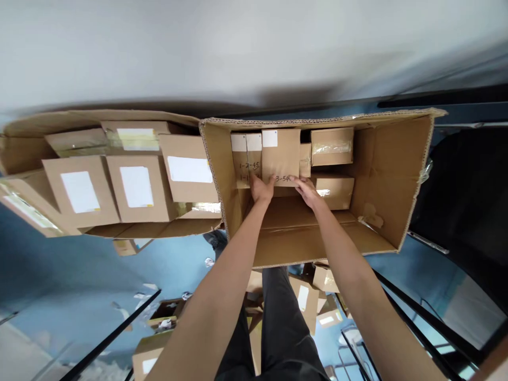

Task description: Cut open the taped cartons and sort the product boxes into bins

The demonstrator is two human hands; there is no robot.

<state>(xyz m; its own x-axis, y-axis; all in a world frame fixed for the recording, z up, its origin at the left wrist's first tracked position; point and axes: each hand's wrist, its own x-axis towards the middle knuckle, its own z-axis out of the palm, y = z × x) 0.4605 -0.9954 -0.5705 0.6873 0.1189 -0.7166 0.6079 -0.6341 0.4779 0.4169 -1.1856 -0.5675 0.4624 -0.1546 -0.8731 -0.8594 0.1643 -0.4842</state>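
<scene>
Both my arms reach into a large open cardboard carton (391, 174) lying on its side. My left hand (261, 189) and my right hand (307, 190) grip the lower edge of a small brown box (280, 156) with a white label and handwritten numbers. That box stands among other small boxes stacked at the carton's back: two narrow labelled boxes (246, 159) to its left, and taped boxes (332, 146) to its right. Fingers of both hands curl on the box's bottom edge.
A second open carton (24, 153) on the left is filled with several labelled boxes (137, 188). Below, on the blue floor (174, 264), lie more small boxes (304, 299) and paper scraps around my dark trousers. Black rails (420, 323) run at lower right and lower left.
</scene>
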